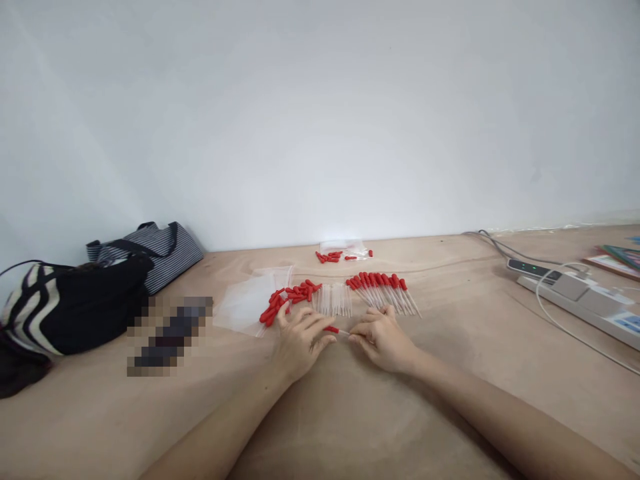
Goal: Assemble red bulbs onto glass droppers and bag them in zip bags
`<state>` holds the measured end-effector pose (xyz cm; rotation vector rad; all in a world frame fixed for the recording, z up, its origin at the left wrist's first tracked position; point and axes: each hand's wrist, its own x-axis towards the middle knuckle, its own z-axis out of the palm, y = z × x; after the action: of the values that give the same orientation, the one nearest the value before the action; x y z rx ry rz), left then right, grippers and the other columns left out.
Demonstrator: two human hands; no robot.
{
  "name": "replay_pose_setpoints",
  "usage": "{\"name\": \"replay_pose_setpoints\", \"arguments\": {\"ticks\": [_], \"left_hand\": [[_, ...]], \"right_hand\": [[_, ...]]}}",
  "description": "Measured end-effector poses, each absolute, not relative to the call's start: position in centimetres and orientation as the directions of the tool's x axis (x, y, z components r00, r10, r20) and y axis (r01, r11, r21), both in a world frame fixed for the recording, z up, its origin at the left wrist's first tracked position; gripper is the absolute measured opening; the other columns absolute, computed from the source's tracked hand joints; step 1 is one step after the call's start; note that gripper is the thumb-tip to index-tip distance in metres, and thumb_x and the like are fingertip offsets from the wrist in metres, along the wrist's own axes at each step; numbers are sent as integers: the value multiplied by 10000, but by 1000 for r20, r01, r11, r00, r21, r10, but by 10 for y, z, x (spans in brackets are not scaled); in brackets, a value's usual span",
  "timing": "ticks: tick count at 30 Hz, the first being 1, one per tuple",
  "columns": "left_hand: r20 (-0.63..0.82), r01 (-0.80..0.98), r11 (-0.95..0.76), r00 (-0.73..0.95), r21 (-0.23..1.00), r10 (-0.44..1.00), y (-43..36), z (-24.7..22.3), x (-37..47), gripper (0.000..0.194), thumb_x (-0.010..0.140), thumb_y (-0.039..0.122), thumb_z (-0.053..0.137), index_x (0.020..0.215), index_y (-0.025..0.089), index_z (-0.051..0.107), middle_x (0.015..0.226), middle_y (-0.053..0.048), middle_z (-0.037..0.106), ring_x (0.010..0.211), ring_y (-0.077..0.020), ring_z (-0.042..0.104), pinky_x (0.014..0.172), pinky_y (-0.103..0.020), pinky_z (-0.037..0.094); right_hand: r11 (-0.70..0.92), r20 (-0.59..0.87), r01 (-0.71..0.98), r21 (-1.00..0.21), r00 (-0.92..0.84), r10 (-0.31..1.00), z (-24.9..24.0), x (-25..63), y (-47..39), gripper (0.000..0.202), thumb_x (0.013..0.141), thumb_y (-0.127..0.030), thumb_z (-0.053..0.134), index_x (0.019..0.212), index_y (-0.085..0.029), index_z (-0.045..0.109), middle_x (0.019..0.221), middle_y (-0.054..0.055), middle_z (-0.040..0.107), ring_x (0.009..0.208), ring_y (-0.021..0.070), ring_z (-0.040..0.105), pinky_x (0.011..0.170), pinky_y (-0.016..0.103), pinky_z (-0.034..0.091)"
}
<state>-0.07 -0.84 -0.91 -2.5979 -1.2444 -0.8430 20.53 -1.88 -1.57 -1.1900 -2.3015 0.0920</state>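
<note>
Between my hands lies a dropper: a thin clear tube with a red rubber bulb [331, 329] on its left end. The bulb sits between the thumb and fingers of my left hand [299, 341], which are closed around it. My right hand [383, 339] pinches the clear tube near its other end. By my left fingers is a heap of loose red rubber bulbs [273, 308], partly hidden by them. A row of bare clear tubes [334, 300] lies just beyond both hands. Right of it, several droppers with red bulbs [385, 287] lie side by side, bulbs away from me.
Clear plastic bags [240, 303] lie flat at left. Farther back, more red bulbs [329, 257] lie beside another bag [343, 246]. A striped bag [173, 250] and black cloth bag [105, 303] stand left; a power strip [590, 303] with cables lies right.
</note>
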Motion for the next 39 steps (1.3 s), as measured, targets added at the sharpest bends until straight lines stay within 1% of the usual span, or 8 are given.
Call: {"name": "replay_pose_setpoints", "arguments": {"ticks": [2, 4, 8, 11, 20, 27, 35, 39], "left_hand": [[523, 826, -550, 418, 121, 743, -2, -12, -8, 413, 776, 407, 552, 1161, 272, 491, 1104, -68, 603, 1034, -259, 484, 969, -547, 91], [505, 886, -448, 334, 120, 796, 6, -15, -17, 504, 748, 378, 576, 1215, 256, 434, 1156, -100, 559, 1076, -285, 447, 945, -553, 131], [502, 941, -322, 229, 106, 834, 14, -20, -30, 434, 746, 331, 562, 1161, 240, 470, 1146, -112, 547, 1074, -292, 440, 923, -549, 165], [484, 953, -286, 204, 101, 851, 13, -20, -33, 402, 738, 339, 566, 1117, 225, 494, 1114, -114, 555, 1058, -296, 448, 913, -550, 181], [498, 990, -131, 83, 61, 863, 18, -11, -46, 211, 726, 367, 578, 861, 205, 568, 960, -92, 585, 949, -278, 479, 855, -506, 257], [516, 998, -56, 46, 4, 855, 27, -11, -45, 170, 723, 351, 583, 744, 187, 617, 936, -80, 577, 935, -253, 475, 895, -486, 216], [607, 995, -102, 86, -8, 790, 18, 2, -41, 126, 679, 261, 556, 607, 174, 613, 862, -85, 600, 887, -261, 505, 890, -502, 204], [601, 951, -298, 188, 87, 777, 2, 8, -27, 86, 678, 234, 552, 637, 184, 609, 786, -47, 603, 834, -227, 532, 869, -461, 244]], "right_hand": [[510, 470, 804, -307, -338, 815, -18, 205, -9, 248, 838, -228, 444, 671, -208, 627, 655, 10, 622, 698, 143, 481, 673, 306, 190], [371, 497, 870, -325, -177, 849, -20, 203, 6, 240, 832, -241, 446, 679, -204, 627, 669, 25, 635, 716, 163, 489, 667, 309, 185], [121, 453, 948, -295, 27, 891, -21, 196, 35, 217, 828, -256, 439, 731, -194, 622, 716, 51, 650, 778, 199, 514, 682, 326, 187], [24, 421, 966, -259, 90, 903, -24, 190, 49, 199, 827, -244, 423, 790, -174, 606, 705, 71, 644, 763, 207, 532, 688, 340, 191], [38, 430, 970, -241, 71, 900, -26, 184, 49, 231, 823, -222, 391, 779, -170, 612, 849, 101, 648, 853, 227, 518, 717, 369, 205], [-85, 189, 974, -208, 125, 974, -11, 171, 51, 278, 786, -274, 410, 790, -144, 656, 907, 141, 637, 940, 268, 480, 779, 408, 215], [-143, 96, 962, -231, 168, 981, -5, 166, 61, 197, 721, -229, 483, 770, -137, 650, 817, 136, 649, 873, 270, 539, 779, 412, 224], [-104, 118, 963, -247, 137, 983, -1, 170, 57, 211, 742, -242, 467, 762, -130, 645, 802, 136, 645, 866, 274, 535, 774, 422, 226]]}}
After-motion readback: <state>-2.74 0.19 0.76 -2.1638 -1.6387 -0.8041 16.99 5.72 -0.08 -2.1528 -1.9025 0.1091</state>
